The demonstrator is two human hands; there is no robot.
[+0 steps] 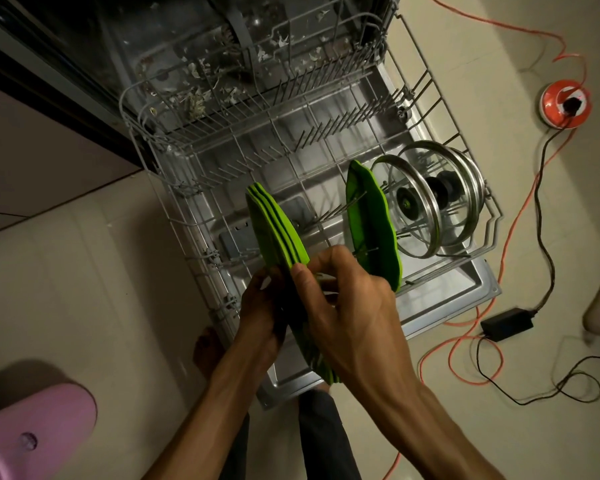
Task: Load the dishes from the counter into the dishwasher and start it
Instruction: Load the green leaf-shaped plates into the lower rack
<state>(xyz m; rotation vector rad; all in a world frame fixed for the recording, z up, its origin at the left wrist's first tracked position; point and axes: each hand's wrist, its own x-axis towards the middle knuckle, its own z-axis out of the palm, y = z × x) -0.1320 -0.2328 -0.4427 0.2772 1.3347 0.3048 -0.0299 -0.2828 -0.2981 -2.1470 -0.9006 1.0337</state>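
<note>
1. Standing over the open dishwasher, the person has its lower rack (pixel 174 216) pulled right out above the dropped door (pixel 465 299), so loading is under way but, by my reckoning, far from finished.
2. Furthest left of the work, the left hand (pixel 260 306) curls its fingers round the near edge of a stack of green plates (pixel 278 230), gripping it from the left side.
3. That stack stands on edge over the front of the rack, not yet slotted between the prongs; I count about four rims fanned at the top.
4. Next across, the right hand (pixel 343 292) pinches the same stack from the right, thumb and fingertips on the rims, as if peeling one plate away to place it.
5. To the right of both hands, one green plate (pixel 371 223) already sits upright in the rack.
6. Just beyond it, two glass lids (pixel 430 199) with metal rims stand upright in the rack's right corner.
7. Most of the rack behind these pieces holds no dishes, and white flecks lie on its far end and inside the tub.
8. What remains, I judge: seat the held plates, fetch whatever is left on the bench (which I cannot see from here), push the rack in, shut the door and start the machine.
</note>
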